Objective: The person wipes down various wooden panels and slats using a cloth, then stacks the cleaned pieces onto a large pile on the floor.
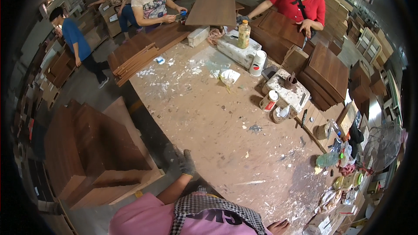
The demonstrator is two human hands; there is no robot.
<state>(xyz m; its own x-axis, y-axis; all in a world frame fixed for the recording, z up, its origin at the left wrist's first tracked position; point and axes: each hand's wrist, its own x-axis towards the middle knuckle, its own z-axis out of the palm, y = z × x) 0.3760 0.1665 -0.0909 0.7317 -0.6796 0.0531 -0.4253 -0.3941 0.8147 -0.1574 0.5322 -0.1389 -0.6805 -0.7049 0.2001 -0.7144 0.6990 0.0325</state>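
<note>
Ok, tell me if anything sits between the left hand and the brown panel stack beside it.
Nothing visible does: left hand rests at the table edge, and only bare floor separates it from the panel stack.

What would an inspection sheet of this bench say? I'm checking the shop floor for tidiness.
Surface: workbench top brown, smeared with pale dried patches.
Job's things: stacked dark wood panels on the floor by the bench's left edge.
Clutter: yellow-liquid bottle, white tub, can, crumpled rag.
Hands: left hand gloved, resting on the bench edge, holding nothing; right hand bare, fingers on the bench's near edge.
Cables: nothing seen.
Surroundings: other people working at the far end; standing fan on the right.
</note>
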